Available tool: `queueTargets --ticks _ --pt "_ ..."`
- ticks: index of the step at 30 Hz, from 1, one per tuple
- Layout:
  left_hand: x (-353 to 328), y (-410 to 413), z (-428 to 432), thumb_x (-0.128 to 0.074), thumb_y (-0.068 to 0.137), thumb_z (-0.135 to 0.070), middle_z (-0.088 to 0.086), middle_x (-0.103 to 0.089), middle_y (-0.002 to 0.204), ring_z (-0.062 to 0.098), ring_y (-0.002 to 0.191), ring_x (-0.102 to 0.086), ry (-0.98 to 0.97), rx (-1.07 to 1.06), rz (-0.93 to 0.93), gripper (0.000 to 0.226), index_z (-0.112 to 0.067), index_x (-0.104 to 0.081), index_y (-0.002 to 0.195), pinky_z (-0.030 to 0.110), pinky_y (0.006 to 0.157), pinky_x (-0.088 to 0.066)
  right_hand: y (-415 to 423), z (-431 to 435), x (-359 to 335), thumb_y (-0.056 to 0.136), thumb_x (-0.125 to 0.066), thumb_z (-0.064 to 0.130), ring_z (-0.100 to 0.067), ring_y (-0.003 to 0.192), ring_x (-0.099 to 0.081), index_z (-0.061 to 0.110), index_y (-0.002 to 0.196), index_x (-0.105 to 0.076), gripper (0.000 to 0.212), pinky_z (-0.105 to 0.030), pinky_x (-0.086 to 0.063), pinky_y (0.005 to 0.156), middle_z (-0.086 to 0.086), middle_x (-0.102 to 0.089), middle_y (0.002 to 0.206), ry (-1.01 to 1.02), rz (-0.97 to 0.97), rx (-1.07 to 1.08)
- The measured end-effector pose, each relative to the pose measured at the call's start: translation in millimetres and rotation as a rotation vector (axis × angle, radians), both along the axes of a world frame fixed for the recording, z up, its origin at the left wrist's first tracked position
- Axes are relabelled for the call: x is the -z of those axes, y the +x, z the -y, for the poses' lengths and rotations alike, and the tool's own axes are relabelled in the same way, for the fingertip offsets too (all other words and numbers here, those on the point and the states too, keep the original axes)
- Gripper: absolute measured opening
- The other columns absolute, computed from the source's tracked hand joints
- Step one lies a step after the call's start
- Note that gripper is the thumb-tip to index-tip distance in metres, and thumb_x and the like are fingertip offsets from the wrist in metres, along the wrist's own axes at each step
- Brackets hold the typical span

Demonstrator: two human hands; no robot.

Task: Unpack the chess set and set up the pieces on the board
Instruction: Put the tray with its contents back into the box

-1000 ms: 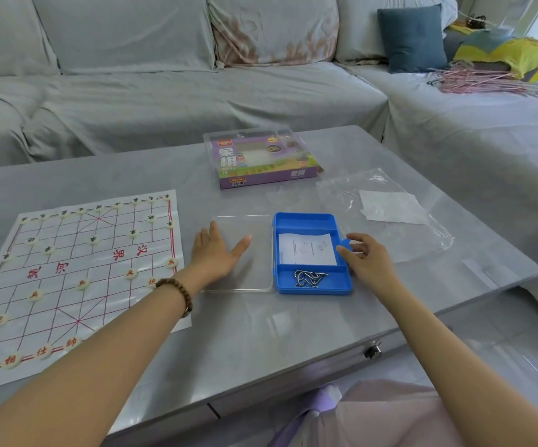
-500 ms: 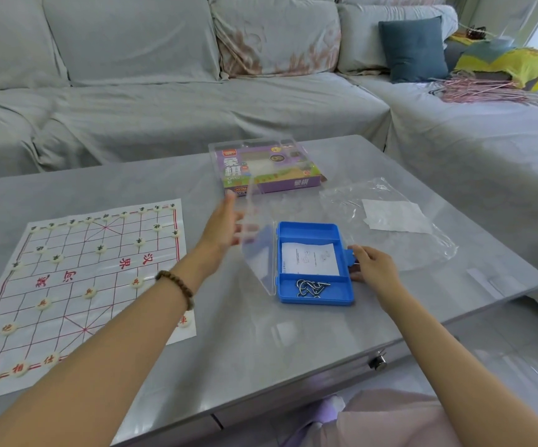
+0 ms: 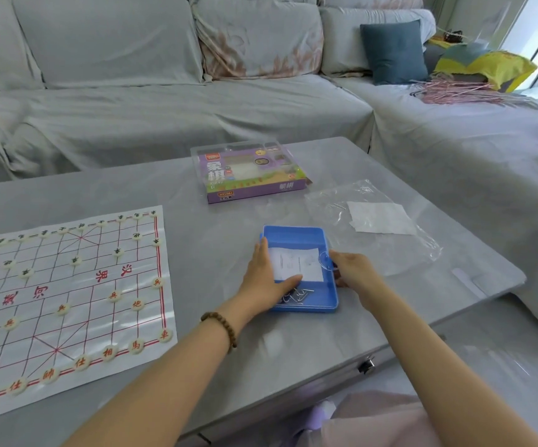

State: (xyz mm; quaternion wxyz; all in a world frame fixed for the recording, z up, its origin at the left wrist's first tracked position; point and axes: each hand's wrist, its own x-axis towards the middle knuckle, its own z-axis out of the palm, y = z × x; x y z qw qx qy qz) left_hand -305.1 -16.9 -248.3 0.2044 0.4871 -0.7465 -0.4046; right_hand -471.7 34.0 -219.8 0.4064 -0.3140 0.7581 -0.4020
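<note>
The paper chess board [image 3: 67, 295] lies flat at the table's left, with round cream pieces [image 3: 114, 296] standing on its points along both sides. A purple chess set box [image 3: 251, 175] sits at the far middle. In front of me is a blue plastic box [image 3: 296, 235] with a clear lid down over it; a paper slip and small metal pieces show through. My left hand [image 3: 264, 282] presses flat on the lid. My right hand [image 3: 355, 269] holds the box's right edge at the latch tab, fingers curled.
A crumpled clear plastic bag [image 3: 374, 233] with a white paper [image 3: 380, 217] lies right of the blue box. The grey table [image 3: 196, 333] ends close to my lap. A grey sofa [image 3: 164, 108] wraps around the far and right sides.
The clear lid, lying open flat on the table a second ago, was swung up by my left hand and now lies shut over the blue box. My right hand stayed at the box's right edge.
</note>
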Motion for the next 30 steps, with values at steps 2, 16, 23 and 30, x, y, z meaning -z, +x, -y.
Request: queueTargets --ticks 2,16,23,30 --pt "-1.1 1.5 0.6 -0.069 0.082 -0.033 0.0 -0.015 0.154 0.018 0.139 -0.022 0.058 -0.051 -0.119 0.095 -0.019 -0.003 0.149 0.036 0.114 -0.024 3.0 -2.4 2.2 0.096 -0.048 0.028 -0.02 0.085 -0.063 0.012 0.106 -0.062 0.023 -0.031 -0.053 0.072 -0.008 -0.067 0.102 -0.061 0.038 0.007" --pt "-36.2 48.0 -4.0 -0.07 0.078 -0.032 -0.013 -0.058 0.106 0.002 0.089 -0.059 0.17 -0.194 -0.488 0.061 -0.03 -0.037 0.129 0.011 0.054 -0.048 24.3 -2.9 -28.0 0.092 -0.055 0.021 -0.019 0.09 -0.069 0.011 0.113 -0.061 0.023 -0.027 -0.058 0.074 -0.005 -0.071 0.102 -0.147 0.468 -0.258" --pt "-39.0 63.1 -7.7 -0.07 0.077 -0.037 -0.01 -0.06 0.107 0.007 0.091 -0.062 0.177 -0.209 -0.458 0.061 -0.029 -0.039 0.13 0.017 0.06 -0.052 42.5 -4.0 -25.1 0.094 -0.05 0.035 -0.018 0.094 -0.068 0.015 0.113 -0.061 0.03 -0.034 -0.056 0.082 -0.002 -0.071 0.104 -0.164 0.353 -0.28" --pt "-45.8 75.4 -3.6 -0.07 0.079 -0.032 -0.007 -0.058 0.112 0.009 0.094 -0.061 0.146 -0.205 -0.406 0.061 -0.031 -0.036 0.129 0.018 0.064 -0.054 58.9 9.6 -23.3 0.094 -0.043 0.043 -0.017 0.092 -0.067 0.019 0.103 -0.061 0.031 -0.035 -0.055 0.082 -0.001 -0.071 0.099 -0.133 0.354 -0.265"
